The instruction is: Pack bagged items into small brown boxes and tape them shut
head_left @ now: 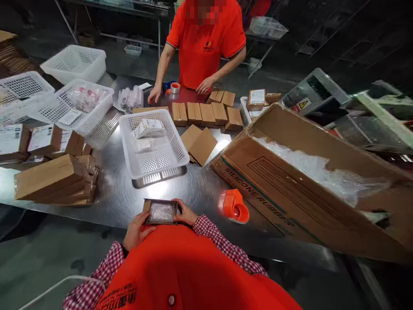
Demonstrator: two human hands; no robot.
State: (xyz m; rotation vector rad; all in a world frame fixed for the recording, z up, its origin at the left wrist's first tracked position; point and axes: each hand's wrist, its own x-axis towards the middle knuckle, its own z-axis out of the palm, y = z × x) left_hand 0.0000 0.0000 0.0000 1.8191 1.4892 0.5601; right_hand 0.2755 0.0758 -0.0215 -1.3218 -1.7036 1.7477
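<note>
A small open cardboard box [147,204] sits at the table's near edge, close against my body. Clear bubble wrap [161,212] fills its inside; whatever lies beneath is hidden. My left hand [138,230] grips the box's left side, with the fingers along its wall. On the opposite side, my right hand [186,213] holds the right wall, thumb and fingers curled round the edge. Beyond the box stands a white plastic basket [129,161] with a labelled white carton [149,128] in it. An orange tape dispenser [235,206] rests to the right of my hands.
A large carton [258,185] with bubble wrap occupies the right side. Taped boxes [58,178] are piled at left, near more white baskets [85,125]. Flattened cardboard [201,146] and small brown boxes [206,114] lie ahead. A co-worker [206,47] stands across the table.
</note>
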